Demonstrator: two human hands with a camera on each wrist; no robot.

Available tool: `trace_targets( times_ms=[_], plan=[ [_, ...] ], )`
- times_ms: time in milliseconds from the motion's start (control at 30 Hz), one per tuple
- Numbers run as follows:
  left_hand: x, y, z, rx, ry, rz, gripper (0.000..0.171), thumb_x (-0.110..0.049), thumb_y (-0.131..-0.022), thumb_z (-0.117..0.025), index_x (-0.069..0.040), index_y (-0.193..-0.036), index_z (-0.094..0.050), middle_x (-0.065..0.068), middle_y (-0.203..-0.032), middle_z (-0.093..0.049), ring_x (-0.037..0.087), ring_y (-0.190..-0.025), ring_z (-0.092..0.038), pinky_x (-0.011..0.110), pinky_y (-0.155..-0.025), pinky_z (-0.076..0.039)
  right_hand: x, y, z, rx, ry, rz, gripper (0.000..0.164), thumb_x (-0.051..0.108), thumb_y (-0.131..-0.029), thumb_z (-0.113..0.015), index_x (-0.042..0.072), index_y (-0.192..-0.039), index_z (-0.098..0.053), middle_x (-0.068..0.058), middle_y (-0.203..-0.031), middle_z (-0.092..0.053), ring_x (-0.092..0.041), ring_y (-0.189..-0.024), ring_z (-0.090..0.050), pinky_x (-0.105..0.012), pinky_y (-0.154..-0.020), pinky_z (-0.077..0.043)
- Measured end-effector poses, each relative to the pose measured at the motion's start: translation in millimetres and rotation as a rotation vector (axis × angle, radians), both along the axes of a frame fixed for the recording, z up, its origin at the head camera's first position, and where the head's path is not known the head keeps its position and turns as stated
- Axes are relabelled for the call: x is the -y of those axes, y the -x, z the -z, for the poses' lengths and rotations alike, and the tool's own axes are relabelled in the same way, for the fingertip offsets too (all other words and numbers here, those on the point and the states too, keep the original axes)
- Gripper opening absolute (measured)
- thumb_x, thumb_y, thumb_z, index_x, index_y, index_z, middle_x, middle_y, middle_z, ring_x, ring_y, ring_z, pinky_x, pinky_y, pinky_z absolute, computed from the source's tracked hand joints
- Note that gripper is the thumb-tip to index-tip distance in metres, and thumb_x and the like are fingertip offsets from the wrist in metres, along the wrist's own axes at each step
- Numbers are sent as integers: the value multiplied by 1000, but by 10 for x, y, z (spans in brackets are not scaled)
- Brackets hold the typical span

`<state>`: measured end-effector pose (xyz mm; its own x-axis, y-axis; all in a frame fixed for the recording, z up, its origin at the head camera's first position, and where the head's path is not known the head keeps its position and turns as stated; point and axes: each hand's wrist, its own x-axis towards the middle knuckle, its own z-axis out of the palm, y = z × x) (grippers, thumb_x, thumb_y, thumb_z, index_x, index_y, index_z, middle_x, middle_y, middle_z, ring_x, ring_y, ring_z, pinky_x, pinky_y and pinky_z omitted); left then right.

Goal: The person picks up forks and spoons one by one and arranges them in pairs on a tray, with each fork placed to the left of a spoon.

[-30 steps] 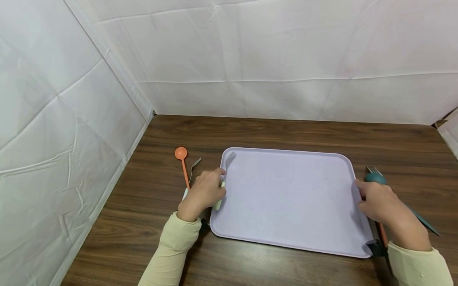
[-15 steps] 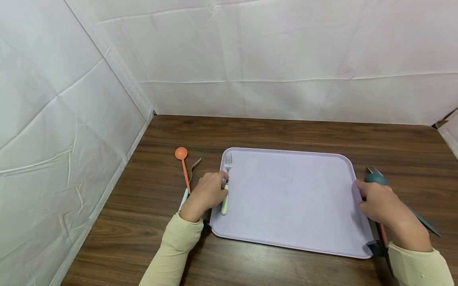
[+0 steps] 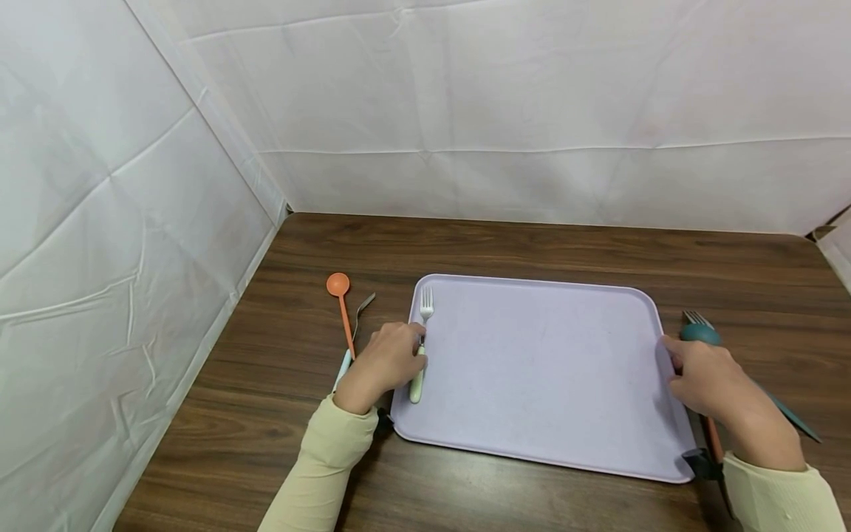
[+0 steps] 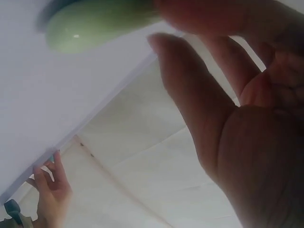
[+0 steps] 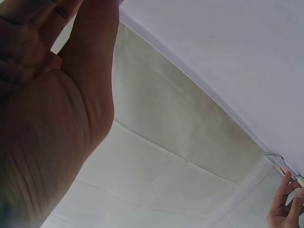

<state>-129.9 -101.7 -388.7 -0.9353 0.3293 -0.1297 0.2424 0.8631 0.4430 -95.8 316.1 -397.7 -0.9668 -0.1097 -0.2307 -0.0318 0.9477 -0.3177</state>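
Observation:
A pale purple tray (image 3: 532,369) lies on the wooden table. Along its left side rests a fork (image 3: 417,380) with a pale green handle and metal tines pointing away. My left hand (image 3: 388,358) reaches over the tray's left rim, its fingers at the fork's handle. In the left wrist view, a finger touches the green handle (image 4: 90,28), while the thumb stands apart from it. My right hand (image 3: 708,373) holds the tray's right rim; its fingertips are partly hidden.
Left of the tray lie an orange spoon (image 3: 339,284) and another fork (image 3: 359,310), with a white handle beneath my left wrist. Right of it are a teal spoon (image 3: 700,334), metal fork tines (image 3: 696,318) and an orange-brown handle (image 3: 713,440). White sheets (image 3: 532,111) enclose the table.
The fork turned from slanting to nearly parallel with the tray's left side, its handle swinging right onto the tray. My left hand shifted slightly right. My right hand stayed at the rim.

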Motion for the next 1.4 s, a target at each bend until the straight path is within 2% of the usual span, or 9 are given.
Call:
trace_targets(
  times_ms=[133,300,433,633,733,833,933,1100,1400],
  plan=[
    [54,6,-25,-38,-18,-56,34,-18,-83,-64,-3,-113,-63,-1,-70,-52,15,-61,-51,29,-52,-42,3,-2,-7,6,5,6,60,1,-72,-60,-18,-126,-41,-30,-93,-58,-33,-68,-49,-36,-50,-41],
    [118,25,-52,-109,-28,-94,34,-22,-84,-64,-3,-113,-62,-1,-68,-52,13,-53,-49,28,-48,-40,4,-1,-5,8,11,9,61,1,-72,-60,-18,-126,-41,-30,-92,-58,-32,-66,-49,-34,-49,-39],
    [159,52,-61,-146,-31,-116,38,-23,-83,-65,-4,-115,-61,1,-72,-56,13,-57,-50,29,-51,-40,2,-3,5,17,31,16,61,1,-73,-60,-18,-127,-40,-31,-93,-58,-27,-62,-48,-32,-46,-38],
    [222,80,-67,-192,-48,-163,44,-23,-83,-66,-1,-121,-58,9,-85,-62,19,-68,-54,37,-61,-46,-1,-5,5,17,24,19,61,2,-72,-60,-17,-127,-41,-31,-94,-58,-29,-64,-49,-33,-47,-38],
    [250,89,-63,-228,-48,-176,45,-24,-83,-65,0,-121,-58,14,-99,-64,26,-80,-60,43,-70,-48,-14,2,-2,12,10,21,61,2,-72,-61,-17,-126,-41,-30,-93,-58,-33,-66,-49,-35,-49,-39],
    [273,95,-53,-245,-40,-194,45,-24,-83,-65,0,-121,-58,17,-115,-60,31,-97,-60,47,-80,-47,-17,6,1,10,7,23,61,2,-72,-61,-17,-126,-41,-31,-94,-58,-34,-67,-49,-36,-50,-40],
    [290,96,-53,-243,-29,-224,47,-25,-83,-65,-1,-122,-58,18,-114,-60,34,-101,-58,48,-81,-46,-14,5,5,3,10,21,61,2,-72,-61,-16,-126,-42,-30,-93,-58,-34,-67,-49,-36,-50,-39],
    [309,103,-53,-211,-5,-261,49,-27,-84,-65,-2,-125,-55,18,-108,-61,35,-91,-59,48,-76,-47,-16,14,12,7,13,19,61,3,-72,-61,-16,-126,-42,-29,-92,-58,-34,-66,-48,-35,-49,-39],
    [358,114,-37,-194,-13,-316,51,-29,-84,-64,-4,-127,-53,19,-108,-59,38,-91,-59,51,-73,-47,-17,21,19,10,15,17,61,3,-72,-61,-17,-126,-41,-29,-92,-57,-33,-66,-48,-33,-48,-38]
  ],
)
